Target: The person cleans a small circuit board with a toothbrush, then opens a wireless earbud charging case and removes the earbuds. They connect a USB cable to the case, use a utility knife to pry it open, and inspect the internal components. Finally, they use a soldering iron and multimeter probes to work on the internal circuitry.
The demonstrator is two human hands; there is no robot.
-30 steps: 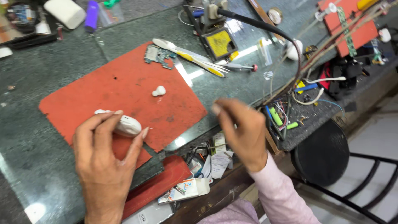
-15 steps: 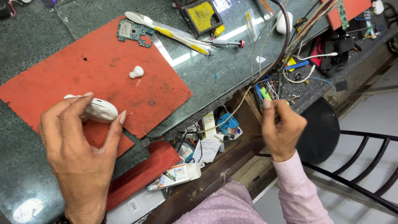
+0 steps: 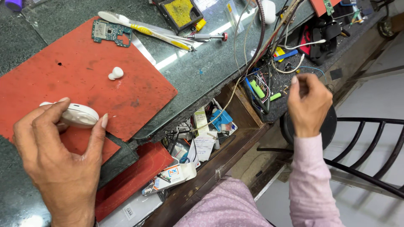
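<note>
Red mat [image 3: 75, 63]: left hand [image 3: 59, 155] fingers round white earbud case [image 3: 78, 115]; right hand [image 3: 309, 105] pinched, contents unclear.

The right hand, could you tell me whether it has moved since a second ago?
Yes. The right hand has moved rightward, from beside the red mat out past the counter edge to the tangle of wires.

Your left hand [image 3: 59, 159] sits low with thumb and fingers curled in a pinch grip, palm down. Your right hand [image 3: 310, 103] is out to the side, loosely fisted, pink-sleeved forearm angled up.
</note>
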